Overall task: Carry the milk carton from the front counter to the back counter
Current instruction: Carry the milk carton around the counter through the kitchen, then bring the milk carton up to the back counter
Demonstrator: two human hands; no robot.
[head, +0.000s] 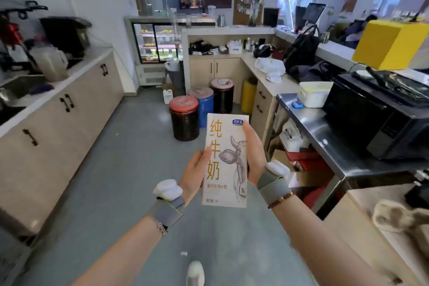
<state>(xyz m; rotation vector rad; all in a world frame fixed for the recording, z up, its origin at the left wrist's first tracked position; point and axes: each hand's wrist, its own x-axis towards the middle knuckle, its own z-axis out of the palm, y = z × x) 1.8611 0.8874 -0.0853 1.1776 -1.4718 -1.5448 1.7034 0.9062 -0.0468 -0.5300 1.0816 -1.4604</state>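
A tall cream milk carton (225, 160) with orange characters and a cow drawing is held upright in front of me, above the grey floor of the aisle. My left hand (196, 169) grips its left side near the middle. My right hand (254, 153) wraps its right side, fingers reaching to the top corner. Both wrists wear grey straps with white devices. A light counter (76, 69) runs along my left. A steel counter (325, 137) with a black microwave stands on my right.
Three round drum stools (184, 118) and a yellow bin (248, 96) stand ahead in the aisle. A glass display fridge (157, 42) and cabinets close the far end. Bags and cloths crowd the right counter; a jug (52, 65) and a black machine sit on the left one.
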